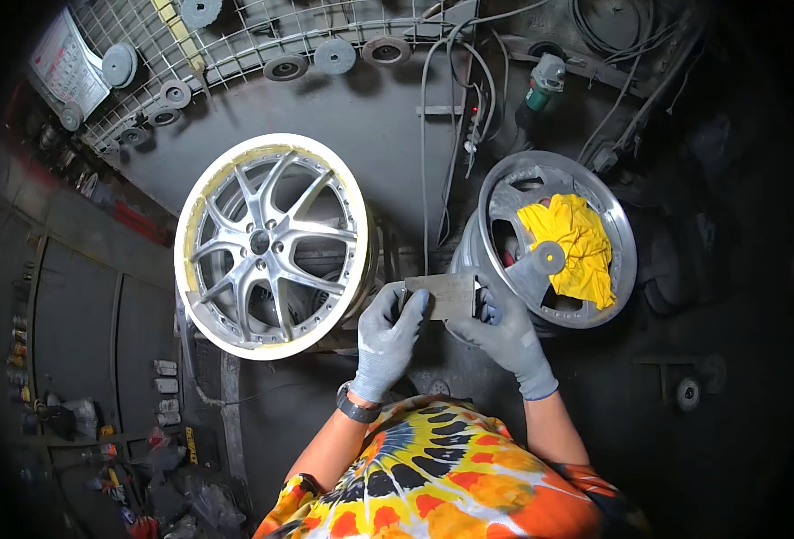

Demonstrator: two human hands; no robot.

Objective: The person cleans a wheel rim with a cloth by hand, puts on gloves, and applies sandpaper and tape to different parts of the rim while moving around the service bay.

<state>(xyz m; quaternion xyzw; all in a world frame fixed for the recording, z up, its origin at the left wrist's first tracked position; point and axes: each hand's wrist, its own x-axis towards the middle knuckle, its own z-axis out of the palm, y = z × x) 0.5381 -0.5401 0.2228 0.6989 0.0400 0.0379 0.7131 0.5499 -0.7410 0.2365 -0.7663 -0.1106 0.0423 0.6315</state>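
Gloved left hand (388, 337) and right hand (505, 337) gripping a grey sanding sheet (442, 295) together; taped silver wheel (275, 247) beside, seemingly not yet sanded.

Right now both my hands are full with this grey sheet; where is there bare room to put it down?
Both gloved hands, left hand and right hand, pinch the grey sheet. Bare dark surface shows between the silver wheel and the second wheel, crossed by hanging cables. The second wheel holds a yellow rag.
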